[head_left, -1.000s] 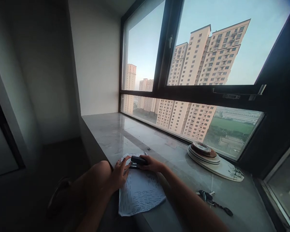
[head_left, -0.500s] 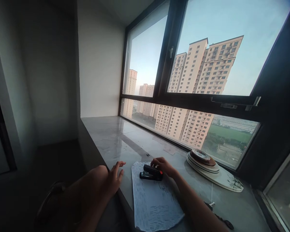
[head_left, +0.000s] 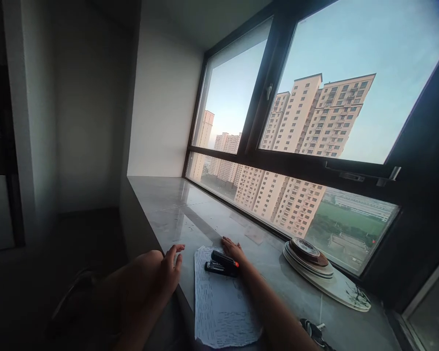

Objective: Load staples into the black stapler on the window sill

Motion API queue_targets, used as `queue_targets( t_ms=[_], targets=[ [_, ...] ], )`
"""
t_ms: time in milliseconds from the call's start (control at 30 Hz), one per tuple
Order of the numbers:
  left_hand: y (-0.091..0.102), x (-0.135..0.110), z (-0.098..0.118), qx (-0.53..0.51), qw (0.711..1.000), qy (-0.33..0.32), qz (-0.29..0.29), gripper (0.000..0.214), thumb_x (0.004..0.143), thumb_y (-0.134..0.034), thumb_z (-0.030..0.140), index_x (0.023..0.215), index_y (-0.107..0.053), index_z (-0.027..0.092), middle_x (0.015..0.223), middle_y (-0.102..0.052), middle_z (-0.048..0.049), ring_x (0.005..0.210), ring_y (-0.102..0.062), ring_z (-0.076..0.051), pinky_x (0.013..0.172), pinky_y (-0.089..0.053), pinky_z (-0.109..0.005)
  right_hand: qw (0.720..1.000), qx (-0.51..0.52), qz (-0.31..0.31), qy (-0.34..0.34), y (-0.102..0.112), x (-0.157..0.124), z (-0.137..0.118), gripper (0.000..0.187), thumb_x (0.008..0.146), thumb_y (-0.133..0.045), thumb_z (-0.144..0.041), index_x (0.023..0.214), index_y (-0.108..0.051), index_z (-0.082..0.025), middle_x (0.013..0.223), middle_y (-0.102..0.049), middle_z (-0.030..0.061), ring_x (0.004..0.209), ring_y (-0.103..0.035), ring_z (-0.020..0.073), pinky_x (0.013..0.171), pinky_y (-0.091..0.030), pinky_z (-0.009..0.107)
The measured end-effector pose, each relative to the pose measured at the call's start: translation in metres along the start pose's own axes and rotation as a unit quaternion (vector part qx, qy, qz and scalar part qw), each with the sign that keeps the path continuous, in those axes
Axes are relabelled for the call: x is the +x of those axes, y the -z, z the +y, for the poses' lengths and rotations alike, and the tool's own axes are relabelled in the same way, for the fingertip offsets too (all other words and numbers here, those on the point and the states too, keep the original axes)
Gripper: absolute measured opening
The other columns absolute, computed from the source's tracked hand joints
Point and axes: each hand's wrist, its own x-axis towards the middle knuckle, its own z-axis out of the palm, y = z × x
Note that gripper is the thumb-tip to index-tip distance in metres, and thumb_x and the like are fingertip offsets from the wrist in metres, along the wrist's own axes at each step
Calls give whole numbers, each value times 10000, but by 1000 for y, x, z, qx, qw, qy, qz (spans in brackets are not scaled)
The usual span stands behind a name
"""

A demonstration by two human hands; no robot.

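A black stapler (head_left: 221, 263) with a red-orange spot at its rear lies on a handwritten sheet of paper (head_left: 223, 312), its top arm raised from the base. My right hand (head_left: 234, 250) is just past the stapler, fingers stretched forward and low over the sill at the paper's far edge. Whatever lies under those fingertips is hidden. Near the sill's front edge, left of the paper, my left hand (head_left: 172, 268) rests by my bent knee (head_left: 146, 263). Its fingers are apart and hold nothing.
A stack of plates or boards (head_left: 309, 263) stands on the grey stone sill (head_left: 161, 195) at the right, beneath the window. Keys (head_left: 314, 329) lie near my right forearm. Tiny dark bits (head_left: 190, 226) are scattered farther along the sill.
My right hand has left the stapler's side and reached forward, to where a small dark piece lay; that piece is no longer visible. The left hand keeps its pose. The view has tilted slightly.
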Motion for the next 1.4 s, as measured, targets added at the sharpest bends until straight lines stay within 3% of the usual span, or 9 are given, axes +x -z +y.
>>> queue_targets(
  t_ms=[200, 400, 500, 767, 867, 967, 1133, 1233, 1400],
  targets=[
    [2, 12, -15, -154, 979, 106, 87, 205, 734, -605, 313, 916, -626, 221, 1138, -684, -81, 1125, -620, -265, 1010, -453, -432, 999, -13, -21, 33, -14, 36, -52, 465, 1015, -340, -315, 1480, -363, -331, 1585, -305, 42, 1475, -224, 223, 1148, -123, 604],
    [6, 17, -23, -206, 964, 152, 76, 224, 757, -595, 278, 967, -590, 202, 1228, -653, -101, 1174, -612, -249, 1002, -471, -407, 998, -11, -20, 52, -22, 46, -93, 506, 1004, -385, -329, 1505, -312, -304, 1641, -87, 46, 1508, -67, 240, 1151, -138, 598],
    [7, 16, -25, -183, 973, 132, 52, 205, 764, -574, 245, 961, -592, 192, 1220, -660, -112, 1174, -617, -247, 1013, -470, -414, 1000, -19, -1, 21, -19, 31, -91, 511, 1017, -346, -315, 1521, -277, -271, 1643, -13, 77, 1510, -26, 253, 1145, -139, 604],
    [1, -4, 5, -1, 996, 36, -80, 319, 881, -511, 329, 1161, -595, 202, 1193, -670, -108, 1143, -628, -251, 980, -496, -428, 997, -63, 25, 29, -4, -16, -49, 422, 999, -389, -315, 1413, -447, -252, 1576, -312, 102, 1474, -205, 274, 1123, -194, 614],
    [-3, -11, 13, 88, 976, -53, -194, 447, 893, -540, 379, 1330, -530, 280, 1341, -607, -80, 1268, -548, -262, 1068, -430, -454, 995, -28, 88, 35, 2, -20, -45, 321, 966, -445, -270, 1256, -582, -256, 1439, -506, 88, 1370, -387, 262, 1120, -256, 526],
    [-6, -12, 9, 161, 950, -73, -256, 464, 874, -583, 382, 1330, -555, 305, 1354, -611, -74, 1288, -532, -287, 1099, -390, -487, 981, 88, 164, 54, 8, -27, -46, 286, 975, -403, -286, 1004, -678, -214, 1099, -686, 91, 1068, -593, 227, 981, -408, 373],
    [-17, -4, -2, 198, 944, -74, -253, 369, 837, -600, 275, 1204, -642, 286, 1323, -637, -68, 1278, -544, -277, 1099, -390, -471, 941, 287, 143, 104, 6, -45, -52, 515, 977, -335, -509, 731, -638, -175, 668, -601, 22, 637, -545, 165, 637, -408, 268],
    [-22, -1, -5, 207, 948, -63, -233, 309, 844, -581, 292, 1139, -665, 258, 1299, -651, -78, 1266, -557, -269, 1097, -396, -455, 934, 304, 170, 77, 1, -46, -53, 579, 948, -317, -601, 650, -568, -172, 594, -494, -2, 593, -465, 148, 597, -353, 263],
    [-19, 1, -13, 195, 956, -50, -212, 344, 820, -611, 357, 1152, -649, 273, 1259, -671, -65, 1202, -606, -266, 1036, -461, -413, 934, 326, 107, 95, 6, -45, -49, 562, 937, -323, -627, 688, -544, -174, 622, -477, -10, 614, -442, 139, 603, -351, 255]
  ],
)
